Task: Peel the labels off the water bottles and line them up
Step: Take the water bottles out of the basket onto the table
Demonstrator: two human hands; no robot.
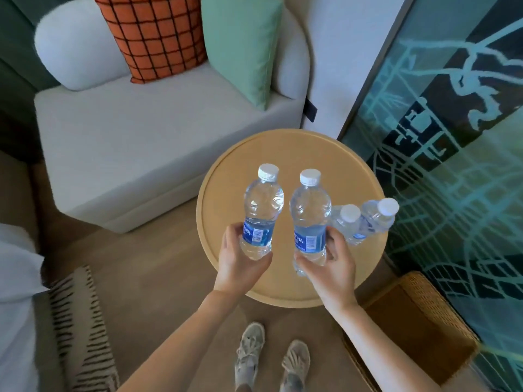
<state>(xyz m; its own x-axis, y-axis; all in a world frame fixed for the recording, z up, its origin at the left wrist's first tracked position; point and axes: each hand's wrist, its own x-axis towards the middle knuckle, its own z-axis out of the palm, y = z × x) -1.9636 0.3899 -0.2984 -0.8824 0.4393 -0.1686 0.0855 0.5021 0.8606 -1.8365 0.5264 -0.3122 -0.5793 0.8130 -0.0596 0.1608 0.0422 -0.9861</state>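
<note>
Small round wooden desk [283, 154] on a tan floor, with a pale sofa [135, 137] behind it and a wicker basket [418, 315] just off its right edge. Two labelled bottles [365, 222] stand at the desk's right rim, touching. Over the desk's near half, the left hand [240, 261] is wrapped round one upright bottle [261, 210] and the right hand [331, 264] round another [310, 216], blue labels [310, 239] on both.
</note>
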